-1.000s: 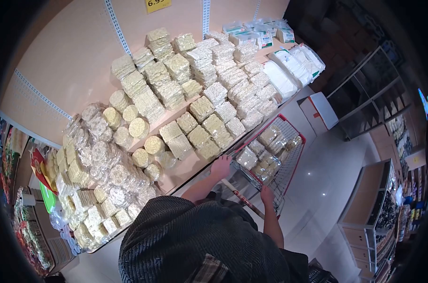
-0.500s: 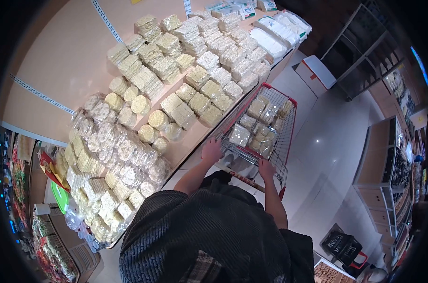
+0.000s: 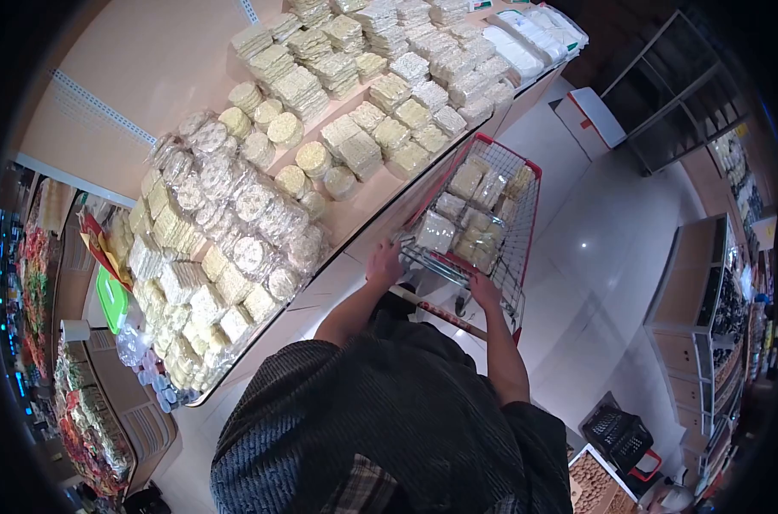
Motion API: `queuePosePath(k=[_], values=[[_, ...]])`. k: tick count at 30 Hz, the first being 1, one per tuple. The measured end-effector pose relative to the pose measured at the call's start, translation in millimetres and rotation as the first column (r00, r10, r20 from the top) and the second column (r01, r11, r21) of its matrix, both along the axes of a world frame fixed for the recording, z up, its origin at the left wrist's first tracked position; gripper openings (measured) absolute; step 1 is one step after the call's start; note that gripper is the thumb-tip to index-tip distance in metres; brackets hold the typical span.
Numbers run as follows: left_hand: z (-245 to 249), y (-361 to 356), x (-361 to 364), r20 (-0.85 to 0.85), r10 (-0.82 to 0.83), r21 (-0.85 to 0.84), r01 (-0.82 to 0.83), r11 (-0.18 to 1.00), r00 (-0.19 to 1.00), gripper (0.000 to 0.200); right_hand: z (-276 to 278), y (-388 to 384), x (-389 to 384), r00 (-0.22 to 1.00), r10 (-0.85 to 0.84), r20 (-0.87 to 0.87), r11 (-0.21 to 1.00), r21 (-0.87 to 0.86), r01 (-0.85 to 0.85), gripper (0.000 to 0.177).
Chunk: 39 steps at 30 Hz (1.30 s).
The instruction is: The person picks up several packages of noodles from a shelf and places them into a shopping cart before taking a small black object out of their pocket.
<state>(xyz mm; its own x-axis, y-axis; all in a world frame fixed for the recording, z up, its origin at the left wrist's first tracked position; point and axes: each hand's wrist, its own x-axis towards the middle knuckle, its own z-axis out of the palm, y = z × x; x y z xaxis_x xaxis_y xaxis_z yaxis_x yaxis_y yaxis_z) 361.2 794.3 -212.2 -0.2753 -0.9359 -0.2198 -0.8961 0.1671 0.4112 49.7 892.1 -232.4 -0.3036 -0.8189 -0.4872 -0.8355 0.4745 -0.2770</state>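
A wire shopping cart (image 3: 526, 218) with red corners stands in front of me. Beyond its handle bar (image 3: 440, 313), my left hand (image 3: 384, 263) is closed on the left end of the cart's near rim. My right hand (image 3: 485, 291) grips the right part of that same rim, fingers curled over it. Inside the basket lie several clear packs of pale dried noodles (image 3: 465, 182), and one shiny pack (image 3: 436, 231) rests closest to my hands.
Along my left runs a display shelf (image 3: 363, 218) stacked with noodle blocks (image 3: 296, 90) and round noodle cakes (image 3: 314, 158). White bags (image 3: 513, 53) lie at its far end. A white box (image 3: 595, 118) stands on the floor ahead; a black basket (image 3: 619, 433) is at lower right.
The view has shifted, so the shelf and its noodles sit farther right and higher. Both hands stay on the cart, and the packs remain in it.
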Motion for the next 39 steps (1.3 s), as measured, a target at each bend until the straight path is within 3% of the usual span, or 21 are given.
queuePosePath(k=[5,8,9,12,14,17,20,23,24,27,30,32,33,37,38,39], values=[[0.5,39.3,20.3,-0.01,0.035,0.01,-0.035,0.999,0.999,0.046,-99.2,22.4,-21.0,0.968,0.164,0.189,0.979,0.087,-0.183,0.052],[-31.2,58.0,36.9,-0.056,0.023,-0.043,-0.026,0.999,0.998,0.047,-152.6,41.5,-26.4,0.927,0.071,0.368,0.982,0.135,-0.129,0.057],[-35.5,63.4,41.2,-0.038,0.009,-0.016,-0.009,1.0,0.999,0.05,-140.7,42.6,-20.5,0.908,0.056,0.415,0.969,0.195,-0.149,0.058],[-28.1,76.7,58.1,0.023,-0.059,0.075,0.057,0.996,0.998,0.057,-142.6,67.8,-7.7,0.954,0.019,0.3,0.991,0.121,-0.058,0.065],[-37.4,90.6,74.3,-0.039,-0.064,0.01,0.065,0.998,0.997,0.058,-137.9,86.5,4.7,0.974,0.016,0.226,0.997,0.067,-0.033,0.068],[-47.9,112.2,89.4,-0.086,-0.091,-0.004,0.091,0.996,0.992,0.059,-124.3,105.3,24.8,0.98,-0.025,0.199,0.987,0.159,-0.007,0.071],[-50.2,134.4,108.8,-0.098,-0.091,0.01,0.093,0.996,0.991,0.058,-102.1,131.1,64.0,0.996,0.08,-0.037,0.996,0.044,-0.078,0.067],[-43.4,146.8,125.8,-0.095,-0.084,-0.018,0.083,0.996,0.992,0.056,-103.1,156.2,74.9,0.977,0.212,0.033,0.975,0.057,-0.214,0.067],[-42.2,157.5,129.5,-0.096,-0.087,-0.023,0.085,0.996,0.992,0.056,-109.4,162.0,78.3,0.995,0.018,0.094,0.994,0.102,-0.027,0.057],[-41.4,179.6,152.3,-0.1,-0.114,-0.054,0.109,0.993,0.988,0.057,-113.4,186.8,97.1,0.997,0.07,0.043,0.99,0.12,-0.075,0.048],[-39.4,190.0,170.9,-0.122,-0.121,-0.034,0.117,0.993,0.985,0.063,-97.8,209.7,121.8,0.945,0.31,-0.102,0.95,0.07,-0.304,0.042],[-34.2,207.4,179.5,-0.124,-0.126,0.011,0.128,0.992,0.984,0.062,-93.2,228.2,136.5,0.949,0.291,-0.12,0.956,0.08,-0.283,0.041],[-41.9,217.0,188.4,-0.103,-0.133,0.011,0.135,0.991,0.986,0.06,-120.2,235.0,142.4,0.951,0.278,-0.133,0.961,0.046,-0.274,0.041],[-31.6,240.4,215.3,-0.065,-0.125,0.022,0.126,0.992,0.99,0.058,-129.4,256.1,173.0,0.998,0.063,-0.03,0.997,0.057,-0.061,0.041],[-34.3,246.8,221.5,-0.072,-0.119,-0.003,0.119,0.993,0.99,0.057,-117.0,264.1,185.3,0.975,0.163,-0.151,0.986,0.059,-0.156,0.041],[-37.3,253.1,226.1,-0.08,-0.115,-0.027,0.113,0.993,0.99,0.056,-103.4,272.8,198.8,0.968,0.194,-0.159,0.981,0.038,-0.19,0.042]])
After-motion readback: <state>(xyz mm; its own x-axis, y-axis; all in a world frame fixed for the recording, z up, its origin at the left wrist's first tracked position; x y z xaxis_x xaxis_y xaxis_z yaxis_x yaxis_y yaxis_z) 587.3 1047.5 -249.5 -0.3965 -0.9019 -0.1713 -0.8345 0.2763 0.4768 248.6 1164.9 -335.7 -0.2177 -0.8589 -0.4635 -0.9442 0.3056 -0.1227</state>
